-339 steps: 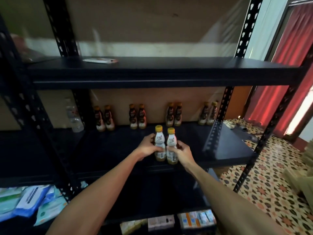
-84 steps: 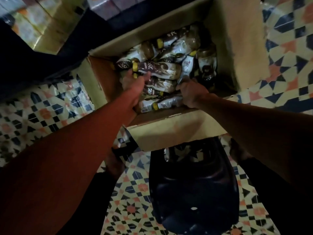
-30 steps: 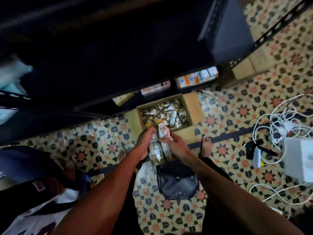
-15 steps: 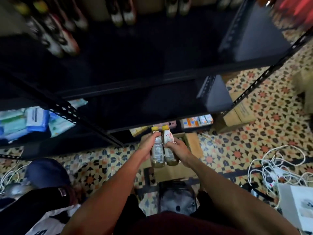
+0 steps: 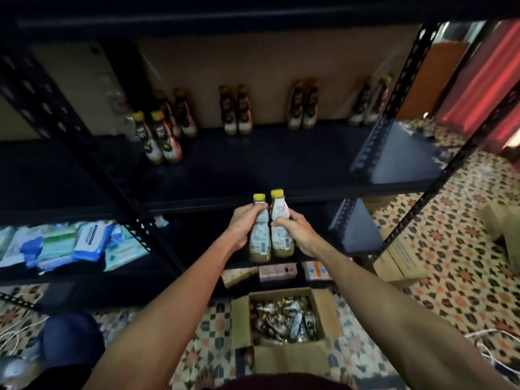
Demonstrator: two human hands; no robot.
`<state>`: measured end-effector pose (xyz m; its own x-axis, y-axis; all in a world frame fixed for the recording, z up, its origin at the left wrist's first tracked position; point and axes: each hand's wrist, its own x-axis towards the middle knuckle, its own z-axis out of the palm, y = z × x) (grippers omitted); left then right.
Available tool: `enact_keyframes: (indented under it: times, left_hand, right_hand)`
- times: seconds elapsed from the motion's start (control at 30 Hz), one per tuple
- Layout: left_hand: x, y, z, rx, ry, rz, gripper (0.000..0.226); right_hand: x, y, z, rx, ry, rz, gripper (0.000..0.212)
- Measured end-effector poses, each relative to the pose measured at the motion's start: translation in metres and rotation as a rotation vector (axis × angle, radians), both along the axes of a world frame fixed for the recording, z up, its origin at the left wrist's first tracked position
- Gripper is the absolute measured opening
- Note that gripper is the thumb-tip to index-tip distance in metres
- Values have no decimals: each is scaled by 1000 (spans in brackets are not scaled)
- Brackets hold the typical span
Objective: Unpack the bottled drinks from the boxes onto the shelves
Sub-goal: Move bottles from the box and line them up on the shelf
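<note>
My left hand (image 5: pixel 242 225) grips one yellow-capped drink bottle (image 5: pixel 260 237) and my right hand (image 5: pixel 295 229) grips a second one (image 5: pixel 280 235). Both bottles are upright and side by side in the air, just below the front edge of the black shelf (image 5: pixel 281 164). On that shelf stand pairs of the same bottles: one pair at the front left (image 5: pixel 159 139) and several pairs along the back wall (image 5: pixel 236 111). An open cardboard box (image 5: pixel 284 358) on the floor below my arms holds several more bottles lying on their sides.
Black perforated uprights (image 5: pixel 92 153) frame the shelf unit. Packs of wet wipes (image 5: pixel 70 243) lie on the lower left shelf. Small cartons (image 5: pixel 277 273) sit on the bottom shelf. More cardboard boxes (image 5: pixel 399 257) stand on the patterned tile floor at the right. Another person's cap (image 5: pixel 70 342) is at lower left.
My view has lifted from the floor to the shelves. Both hands have raised the two bottles from above the box up toward the middle shelf's front edge.
</note>
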<state>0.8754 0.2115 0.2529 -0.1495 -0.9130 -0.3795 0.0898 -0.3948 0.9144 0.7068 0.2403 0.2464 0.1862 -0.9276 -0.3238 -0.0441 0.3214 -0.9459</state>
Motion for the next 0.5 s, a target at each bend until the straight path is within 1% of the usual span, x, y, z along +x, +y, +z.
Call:
enact_keyframes:
  times: [0.07, 0.2, 0.3, 0.37, 0.5]
  left_hand:
    - [1, -12, 17, -57, -17, -6, 29]
    - [4, -40, 54, -195, -40, -33, 32]
    - [6, -62, 81, -309, -87, -4, 27]
    - [5, -76, 97, -383, -113, -3, 24]
    - [10, -97, 114, -440, -138, -14, 27]
  right_hand:
    - [0, -13, 15, -45, 0, -5, 33]
    - [0, -44, 45, -159, 15, -21, 34]
    - [-1, -70, 66, -241, 54, -42, 40]
    - [-1, -86, 77, -294, 81, -76, 37]
    - [-2, -112, 88, -369, 157, -127, 35]
